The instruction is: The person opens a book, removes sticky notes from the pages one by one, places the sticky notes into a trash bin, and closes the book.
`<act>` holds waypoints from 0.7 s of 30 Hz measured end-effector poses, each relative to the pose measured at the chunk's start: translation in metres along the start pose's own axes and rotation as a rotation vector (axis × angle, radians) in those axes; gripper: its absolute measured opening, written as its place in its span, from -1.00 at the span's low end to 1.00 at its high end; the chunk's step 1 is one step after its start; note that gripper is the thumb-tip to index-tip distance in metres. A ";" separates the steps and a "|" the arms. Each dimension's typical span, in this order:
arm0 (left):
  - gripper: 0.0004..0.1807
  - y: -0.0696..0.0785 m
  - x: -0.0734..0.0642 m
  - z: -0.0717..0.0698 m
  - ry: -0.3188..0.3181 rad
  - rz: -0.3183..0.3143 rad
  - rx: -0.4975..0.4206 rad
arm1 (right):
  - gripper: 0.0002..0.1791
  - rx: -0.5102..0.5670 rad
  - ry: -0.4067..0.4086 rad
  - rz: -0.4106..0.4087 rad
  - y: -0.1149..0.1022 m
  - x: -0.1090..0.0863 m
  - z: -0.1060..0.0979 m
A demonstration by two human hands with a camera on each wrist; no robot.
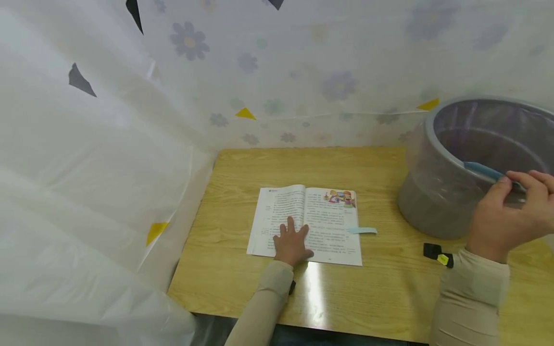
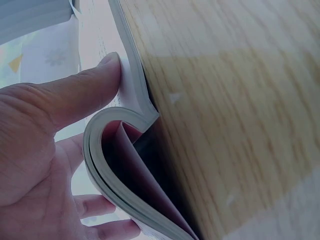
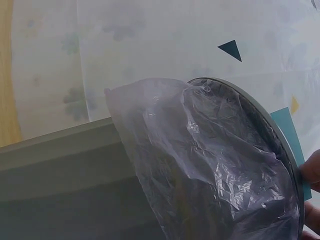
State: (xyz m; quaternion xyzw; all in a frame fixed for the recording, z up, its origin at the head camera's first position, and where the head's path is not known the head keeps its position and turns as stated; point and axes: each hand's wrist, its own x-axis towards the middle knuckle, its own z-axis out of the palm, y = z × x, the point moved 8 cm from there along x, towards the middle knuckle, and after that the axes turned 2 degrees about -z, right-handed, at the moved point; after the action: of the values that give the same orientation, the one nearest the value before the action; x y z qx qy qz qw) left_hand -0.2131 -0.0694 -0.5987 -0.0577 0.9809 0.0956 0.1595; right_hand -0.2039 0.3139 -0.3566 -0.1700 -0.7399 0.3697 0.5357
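An open book [image 1: 329,226] with printed text and a small coloured picture lies on the wooden table. My left hand [image 1: 291,242] rests on its lower pages with spread fingers. In the left wrist view, the thumb [image 2: 95,85] lies on a page and the book's pages [image 2: 110,175] curve up beside the palm. My right hand [image 1: 515,216] is at the rim of a grey bin [image 1: 437,202], pinching a flat blue strip [image 1: 482,169]. The right wrist view shows this strip [image 3: 290,132] beside the rim, with only some fingers [image 3: 312,172] visible.
A clear plastic liner [image 3: 215,155] hangs over the bin's rim. One light-blue strip [image 1: 362,230] sticks out past the book's right edge. The wooden table [image 1: 225,206] meets white sheeting [image 1: 108,192] on the left and a flower-patterned sheet [image 1: 303,96] behind.
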 end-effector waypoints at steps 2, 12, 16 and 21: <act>-0.09 0.000 0.000 0.001 -0.007 -0.006 0.002 | -0.75 0.006 0.001 0.004 0.000 -0.001 0.001; -0.08 -0.003 -0.002 0.004 -0.008 -0.006 0.002 | -0.74 0.021 -0.007 0.015 0.000 -0.006 0.002; -0.07 -0.003 0.001 0.005 -0.004 0.000 0.013 | -0.76 0.056 0.015 0.046 0.001 -0.008 -0.001; -0.06 0.000 0.003 0.006 -0.002 0.011 0.016 | -0.76 0.215 0.166 -0.025 -0.011 -0.022 -0.013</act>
State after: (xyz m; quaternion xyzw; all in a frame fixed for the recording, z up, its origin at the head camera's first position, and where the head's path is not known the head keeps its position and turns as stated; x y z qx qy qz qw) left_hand -0.2140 -0.0682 -0.6052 -0.0510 0.9817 0.0886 0.1605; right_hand -0.1825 0.2969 -0.3617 -0.1322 -0.6513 0.4248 0.6147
